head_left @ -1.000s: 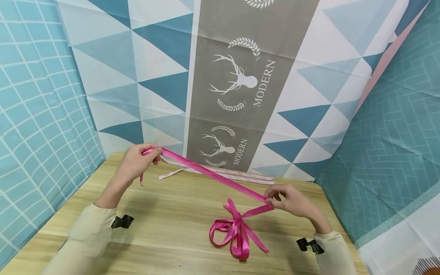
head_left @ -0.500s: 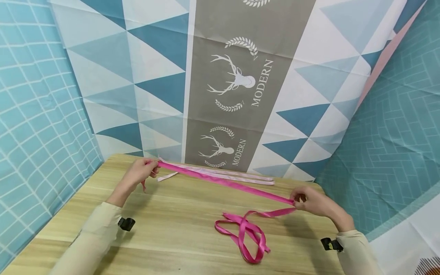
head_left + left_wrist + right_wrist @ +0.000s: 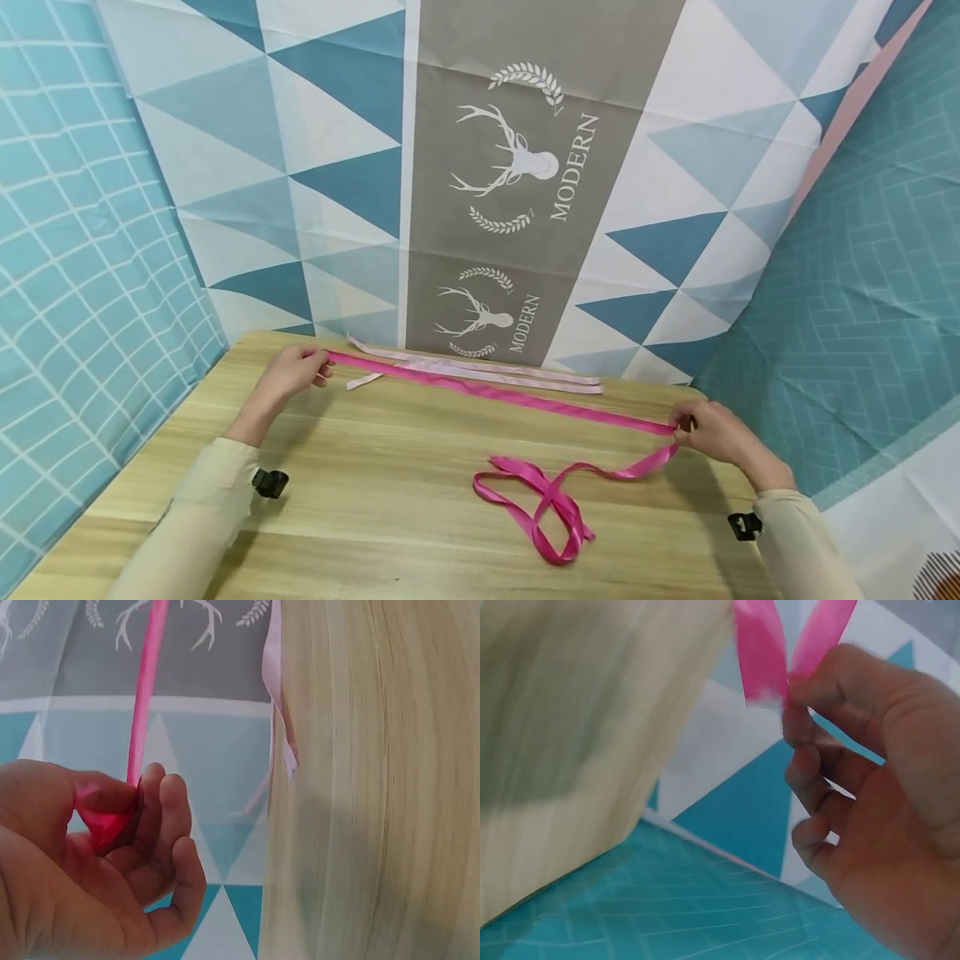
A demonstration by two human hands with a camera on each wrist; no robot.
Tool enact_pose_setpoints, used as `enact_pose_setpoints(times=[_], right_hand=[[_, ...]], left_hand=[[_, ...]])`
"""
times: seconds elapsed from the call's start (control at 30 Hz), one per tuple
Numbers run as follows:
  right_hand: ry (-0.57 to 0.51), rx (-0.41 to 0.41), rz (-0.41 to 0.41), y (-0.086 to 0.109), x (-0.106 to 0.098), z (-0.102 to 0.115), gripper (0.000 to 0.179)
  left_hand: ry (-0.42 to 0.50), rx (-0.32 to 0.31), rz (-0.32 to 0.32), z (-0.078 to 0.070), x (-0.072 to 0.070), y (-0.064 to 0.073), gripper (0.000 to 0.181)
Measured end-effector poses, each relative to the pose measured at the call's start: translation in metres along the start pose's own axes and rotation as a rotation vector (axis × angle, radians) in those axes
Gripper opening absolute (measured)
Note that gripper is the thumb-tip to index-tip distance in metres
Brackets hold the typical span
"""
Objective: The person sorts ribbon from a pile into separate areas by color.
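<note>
A hot-pink ribbon (image 3: 495, 392) runs taut between my two hands, sloping down to the right across the head view. My left hand (image 3: 298, 371) pinches one end between thumb and forefinger; in the left wrist view a bit of pink ribbon (image 3: 105, 823) bunches inside the palm. At the other side my right hand (image 3: 708, 429) pinches the ribbon between thumb and fingertips. From there the rest of it drops and lies in loose loops on the wooden table (image 3: 360, 500). In the right wrist view two ribbon lengths (image 3: 761, 652) meet at the fingertips.
Pale pink ribbons (image 3: 517, 379) lie along the table's back edge, behind the taut length. A patterned cloth (image 3: 480, 167) with deer heads and triangles hangs at the back. Blue tiled cloth (image 3: 82, 250) stands on the left, teal cloth (image 3: 847, 292) on the right.
My right hand has moved right, lengthening the taut stretch of ribbon, and the left hand has lowered and shifted slightly left. The looped pile on the table has loosened and spread.
</note>
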State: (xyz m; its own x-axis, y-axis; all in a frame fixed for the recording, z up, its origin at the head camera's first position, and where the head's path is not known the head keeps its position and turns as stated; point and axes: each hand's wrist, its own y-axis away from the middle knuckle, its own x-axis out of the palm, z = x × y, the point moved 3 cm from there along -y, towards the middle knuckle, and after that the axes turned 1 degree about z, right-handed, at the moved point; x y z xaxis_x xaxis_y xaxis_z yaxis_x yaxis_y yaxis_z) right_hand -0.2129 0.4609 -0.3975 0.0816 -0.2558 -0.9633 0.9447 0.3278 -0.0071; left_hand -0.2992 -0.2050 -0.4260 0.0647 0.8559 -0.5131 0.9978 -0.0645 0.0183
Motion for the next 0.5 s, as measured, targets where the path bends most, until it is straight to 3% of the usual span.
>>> enact_pose_setpoints(times=[0.13,0.2,0.33,0.5], right_hand=[[0.031,0.006,-0.054,0.002,0.011,-0.01,0.019],[-0.009,-0.019,-0.078,0.001,0.016,-0.011,0.021],[-0.11,-0.066,-0.072,-0.006,0.023,-0.008,0.019],[-0.208,-0.054,-0.049,-0.013,0.022,-0.006,0.014]], left_hand=[[-0.045,-0.007,-0.048,0.004,-0.01,0.006,0.036],[-0.053,-0.015,-0.043,0.007,-0.013,0.009,0.035],[-0.084,-0.034,0.035,0.011,-0.011,0.009,0.035],[-0.132,-0.051,0.154,0.015,-0.005,0.004,0.036]])
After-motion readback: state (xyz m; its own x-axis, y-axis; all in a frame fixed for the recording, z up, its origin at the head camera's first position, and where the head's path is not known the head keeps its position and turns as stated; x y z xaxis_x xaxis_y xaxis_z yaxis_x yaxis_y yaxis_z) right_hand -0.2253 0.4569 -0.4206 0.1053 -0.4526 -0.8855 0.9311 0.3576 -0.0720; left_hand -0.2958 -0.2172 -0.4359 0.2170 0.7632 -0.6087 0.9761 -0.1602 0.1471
